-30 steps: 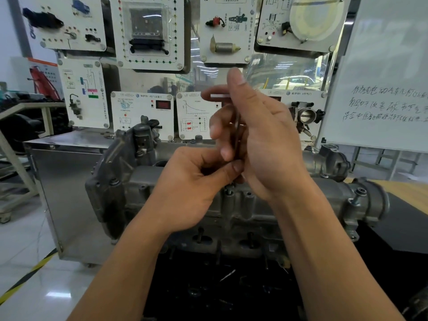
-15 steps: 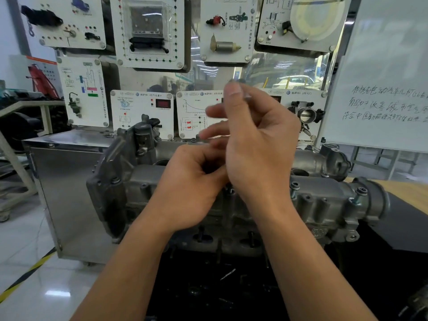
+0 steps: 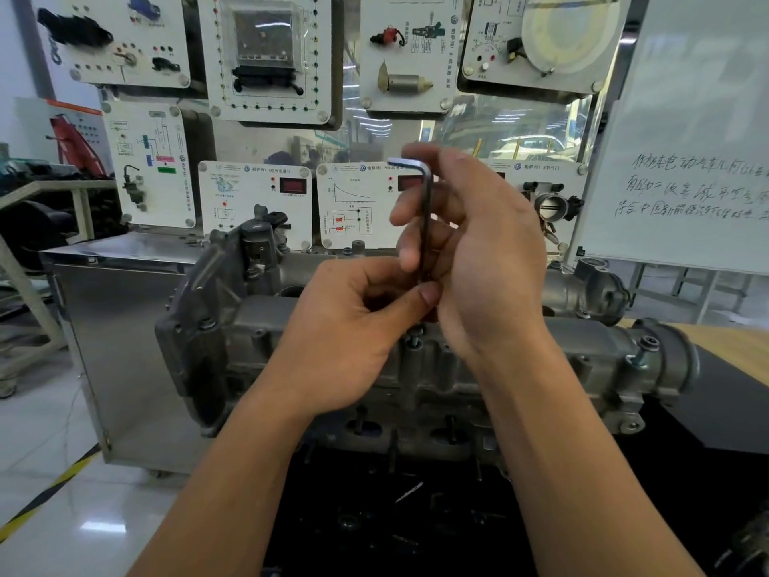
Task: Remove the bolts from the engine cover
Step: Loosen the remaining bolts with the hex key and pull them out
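The left hand (image 3: 345,326) pinches the key (image 3: 426,210) low on its shaft, probably to steady the hidden tip in the bolt (image 3: 413,340), which stands partly raised from the cover (image 3: 582,360) at mid-scene. The right hand (image 3: 491,264) curls round the upper shaft, likely to spin it. An end bolt (image 3: 647,347) sits far right.

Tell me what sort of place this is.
Probably an automotive training workshop: wall panels display mounted car parts with diagrams, a bare engine stands below them, and a whiteboard carries handwritten notes.
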`<action>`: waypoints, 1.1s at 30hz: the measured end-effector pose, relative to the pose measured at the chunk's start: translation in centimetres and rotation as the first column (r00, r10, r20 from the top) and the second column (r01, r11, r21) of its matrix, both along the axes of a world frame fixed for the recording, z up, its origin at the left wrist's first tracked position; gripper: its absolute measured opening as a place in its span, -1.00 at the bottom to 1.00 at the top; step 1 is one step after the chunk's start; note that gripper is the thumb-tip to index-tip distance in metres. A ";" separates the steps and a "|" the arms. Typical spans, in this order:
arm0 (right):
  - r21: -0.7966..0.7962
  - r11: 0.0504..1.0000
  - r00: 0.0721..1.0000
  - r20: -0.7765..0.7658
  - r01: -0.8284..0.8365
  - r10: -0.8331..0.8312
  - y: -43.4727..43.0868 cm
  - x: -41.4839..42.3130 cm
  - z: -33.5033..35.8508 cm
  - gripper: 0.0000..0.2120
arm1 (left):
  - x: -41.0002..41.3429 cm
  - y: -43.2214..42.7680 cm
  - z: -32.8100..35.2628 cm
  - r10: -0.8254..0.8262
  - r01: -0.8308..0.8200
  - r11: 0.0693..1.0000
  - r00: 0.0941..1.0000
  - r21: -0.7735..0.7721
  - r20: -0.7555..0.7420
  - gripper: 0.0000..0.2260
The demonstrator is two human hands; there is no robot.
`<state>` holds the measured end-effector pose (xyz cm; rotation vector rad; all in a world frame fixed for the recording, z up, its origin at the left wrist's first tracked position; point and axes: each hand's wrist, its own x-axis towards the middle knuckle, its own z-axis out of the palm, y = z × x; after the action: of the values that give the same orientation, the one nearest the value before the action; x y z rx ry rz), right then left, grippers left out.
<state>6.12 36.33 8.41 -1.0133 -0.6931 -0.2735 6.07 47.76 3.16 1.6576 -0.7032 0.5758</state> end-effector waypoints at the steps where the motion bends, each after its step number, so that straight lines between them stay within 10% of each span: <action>1: -0.035 0.999 0.999 0.037 -0.011 0.012 0.0 -0.1 0.0 -0.74 | 0.0 0.0 0.0 -0.002 0.002 1.000 1.000 -0.003 0.002 -0.87; 33: -0.139 0.977 0.986 0.019 -0.159 0.163 -0.7 0.3 0.5 -0.63 | 0.3 0.3 -0.3 -0.003 0.004 1.000 1.000 0.020 -0.025 -0.87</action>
<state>6.41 35.65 8.88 -1.0789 -0.8257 -0.1008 6.34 48.03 2.90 1.6792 -0.6957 0.5467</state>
